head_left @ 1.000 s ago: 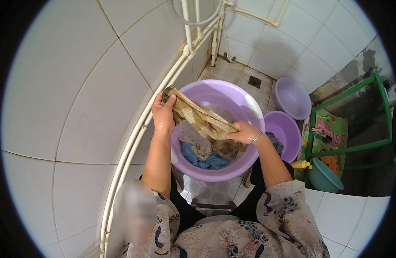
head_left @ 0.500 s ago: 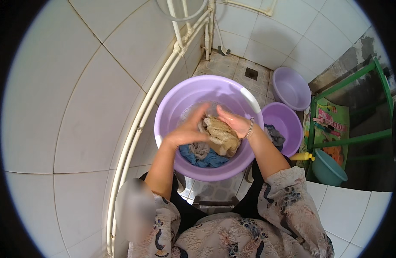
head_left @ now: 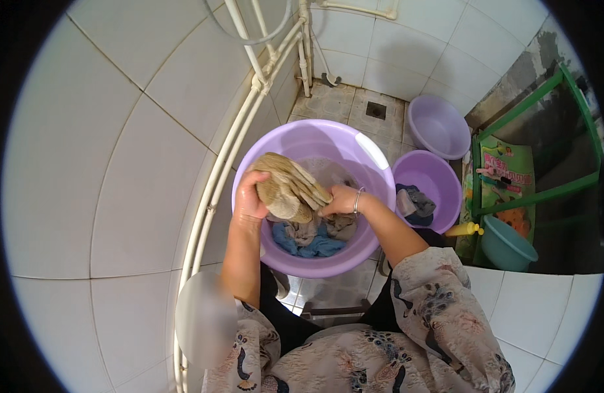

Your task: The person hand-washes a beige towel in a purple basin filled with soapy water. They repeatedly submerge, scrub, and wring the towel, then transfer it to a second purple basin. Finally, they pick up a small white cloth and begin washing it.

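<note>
Over the large purple basin I hold up a wet, tan cloth, stretched on a slant between my hands. My left hand grips its left end, thumb on the near face; the other fingers are partly hidden behind it. My right hand has its fingers closed on the cloth's lower right end. A bracelet circles the right wrist. Below, in the basin, lie a crumpled blue cloth and a brownish cloth. Sudsy water shows at the far side.
To the right stands a smaller purple basin with dark grey clothes. Behind it is a pale purple basin. A yellow bottle, a teal basin and a green frame are further right. White pipes run along the left wall.
The tan cloth was bunched low in the basin between my loosely spread hands. Now it is raised, shifted left and drawn out, with both hands closed on it.
</note>
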Tool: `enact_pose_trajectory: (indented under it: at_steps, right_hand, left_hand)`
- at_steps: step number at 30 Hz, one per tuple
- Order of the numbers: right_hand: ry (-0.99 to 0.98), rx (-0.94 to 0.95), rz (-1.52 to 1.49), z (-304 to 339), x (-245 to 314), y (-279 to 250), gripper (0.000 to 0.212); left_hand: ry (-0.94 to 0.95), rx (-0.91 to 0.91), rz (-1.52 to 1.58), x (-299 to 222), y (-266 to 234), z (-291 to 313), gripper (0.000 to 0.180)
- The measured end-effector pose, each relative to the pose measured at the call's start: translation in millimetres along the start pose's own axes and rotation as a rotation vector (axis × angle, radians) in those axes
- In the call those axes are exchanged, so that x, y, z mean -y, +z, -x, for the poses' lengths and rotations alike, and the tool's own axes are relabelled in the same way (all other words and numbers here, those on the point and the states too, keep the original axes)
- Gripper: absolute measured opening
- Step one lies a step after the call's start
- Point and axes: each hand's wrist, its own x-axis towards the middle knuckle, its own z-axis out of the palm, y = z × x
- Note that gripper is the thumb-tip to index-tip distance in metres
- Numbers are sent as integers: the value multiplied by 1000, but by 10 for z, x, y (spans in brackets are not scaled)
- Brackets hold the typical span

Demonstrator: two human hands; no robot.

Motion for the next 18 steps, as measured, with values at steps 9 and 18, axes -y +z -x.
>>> enact_pose_trajectory:
  at_steps: [9, 18]
  right_hand:
    - [-422, -146, -1243, 278, 108, -450, 38]
    - [-101, -267, -1317, 139, 219, -562, 52]
  left_hand:
    - [-60, -87, 53, -111, -148, 5, 40]
    - [-271, -188, 31, 260, -369, -389, 42]
